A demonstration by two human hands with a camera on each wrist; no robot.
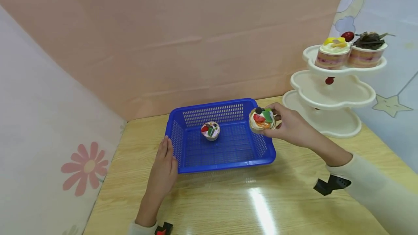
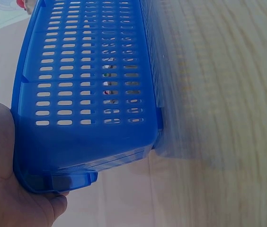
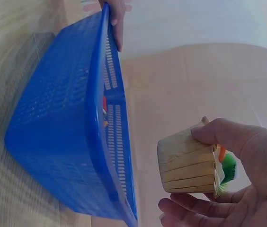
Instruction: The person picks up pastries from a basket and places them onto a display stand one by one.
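Observation:
My left hand (image 1: 163, 169) holds the left rim of a blue plastic basket (image 1: 225, 166). In the left wrist view, fingertips (image 2: 58, 204) show below the rim's lip at a corner. Between thumb and fingers, my right hand (image 1: 292, 124) grips a toy cupcake (image 1: 262, 119) topped with cream, a strawberry, a dark berry and a green leaf. It hangs over the basket's right end, and its pleated tan cup (image 3: 188, 163) faces the right wrist camera. A second toy cupcake (image 1: 210, 131), with pinkish cream and red and green toppings, stands upright inside the basket.
A white three-tier stand (image 1: 343, 95) rises at the back right of the wooden table (image 1: 222, 206). Two cake cups stand on its top tier, one with yellow topping (image 1: 333, 52), one with dark chocolate (image 1: 367, 52). A peach curtain (image 1: 196, 46) hangs behind.

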